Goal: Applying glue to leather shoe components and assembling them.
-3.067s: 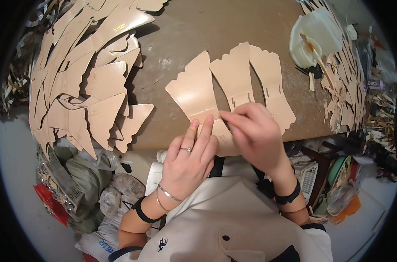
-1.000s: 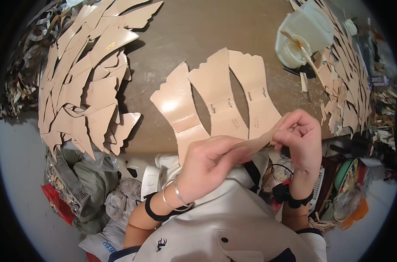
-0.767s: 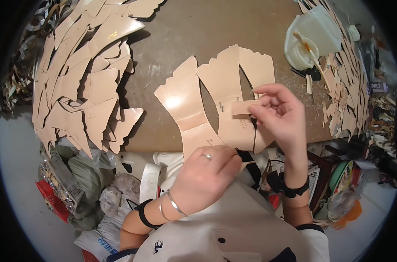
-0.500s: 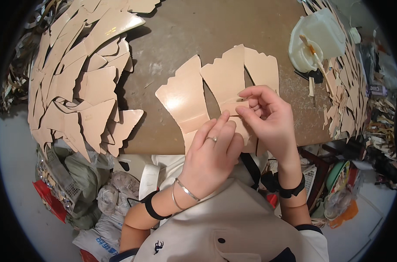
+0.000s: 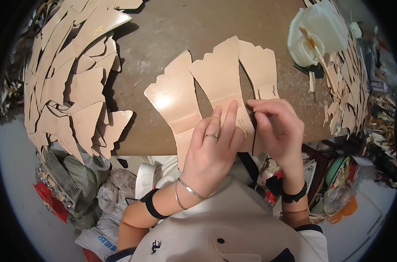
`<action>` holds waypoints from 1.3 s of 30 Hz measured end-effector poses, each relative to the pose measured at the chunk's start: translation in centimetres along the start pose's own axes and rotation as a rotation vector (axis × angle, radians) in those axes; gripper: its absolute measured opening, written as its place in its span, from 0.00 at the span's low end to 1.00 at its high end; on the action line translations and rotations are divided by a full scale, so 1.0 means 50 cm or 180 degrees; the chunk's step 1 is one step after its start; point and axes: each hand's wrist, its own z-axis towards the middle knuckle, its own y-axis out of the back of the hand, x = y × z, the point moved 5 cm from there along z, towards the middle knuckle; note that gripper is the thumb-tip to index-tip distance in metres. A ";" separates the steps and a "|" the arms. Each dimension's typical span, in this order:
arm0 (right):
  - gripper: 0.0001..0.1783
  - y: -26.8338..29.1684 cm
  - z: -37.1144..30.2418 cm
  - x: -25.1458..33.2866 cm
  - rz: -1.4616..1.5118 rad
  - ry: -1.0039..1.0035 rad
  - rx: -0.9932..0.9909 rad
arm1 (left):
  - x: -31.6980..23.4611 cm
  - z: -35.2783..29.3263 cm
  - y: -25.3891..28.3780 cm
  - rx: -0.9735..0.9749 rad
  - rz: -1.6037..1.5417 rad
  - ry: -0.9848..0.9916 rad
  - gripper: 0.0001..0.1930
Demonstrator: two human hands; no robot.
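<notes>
Three tan leather cut pieces lie side by side on the brown table point(image 5: 176, 30): a left piece point(image 5: 174, 98), a middle piece point(image 5: 220, 74) and a right piece point(image 5: 261, 65). My left hand point(image 5: 213, 146) lies flat, fingers stretched, pressing down on the lower part of the middle piece. My right hand point(image 5: 277, 126) is right beside it, thumb and fingertips pinched at the inner edge of the right piece, where a dark strip shows. What exactly the fingers pinch is hidden.
A big heap of tan leather cut pieces point(image 5: 72, 83) covers the table's left side. A white plastic tub point(image 5: 316, 32) with a brush stands at the back right, beside more pieces point(image 5: 344, 87). Bags and clutter point(image 5: 76, 187) lie below the table edge.
My right hand came down from the right and back onto the pieces. My left hand moved up from my lap and now presses flat on the middle piece.
</notes>
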 end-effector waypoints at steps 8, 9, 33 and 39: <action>0.09 -0.024 0.006 0.024 -0.0542 0.0386 0.0526 | 0.012 0.014 0.013 0.0092 -0.0507 -0.0014 0.11; 0.09 -0.020 0.006 0.023 -0.0542 0.0396 0.0511 | 0.018 0.020 0.014 0.0102 -0.0735 0.0107 0.09; 0.17 0.059 0.018 -0.117 0.1764 -0.1536 -0.0165 | -0.077 0.091 -0.008 0.0034 -0.0901 -0.0249 0.11; 0.13 0.053 0.016 -0.121 0.1335 -0.1388 -0.0197 | -0.075 0.098 -0.039 0.0263 -0.0565 -0.0266 0.09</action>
